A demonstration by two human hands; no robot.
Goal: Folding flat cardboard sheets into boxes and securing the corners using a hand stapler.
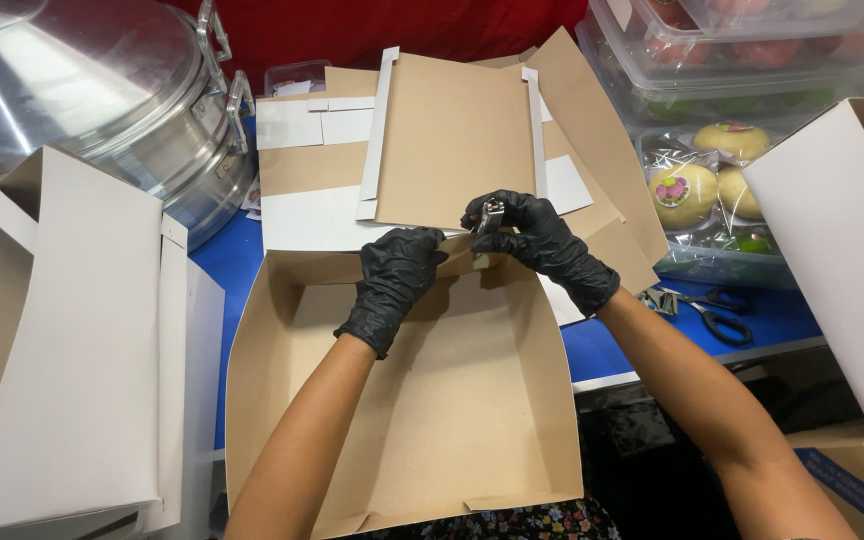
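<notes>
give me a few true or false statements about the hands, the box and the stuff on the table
1. Both hands wear black gloves. True: left hand and right hand are gloved.
2. The right hand holds a small metal stapler at the far wall of the open cardboard box. True.
3. The left hand holds the scissors. False: the scissors lie on the blue table, right of the box.
4. A big metal pot stands at the far left. True.
5. The open box is full of fruit. False: it is empty; the fruit sits wrapped in trays at the right.
</notes>
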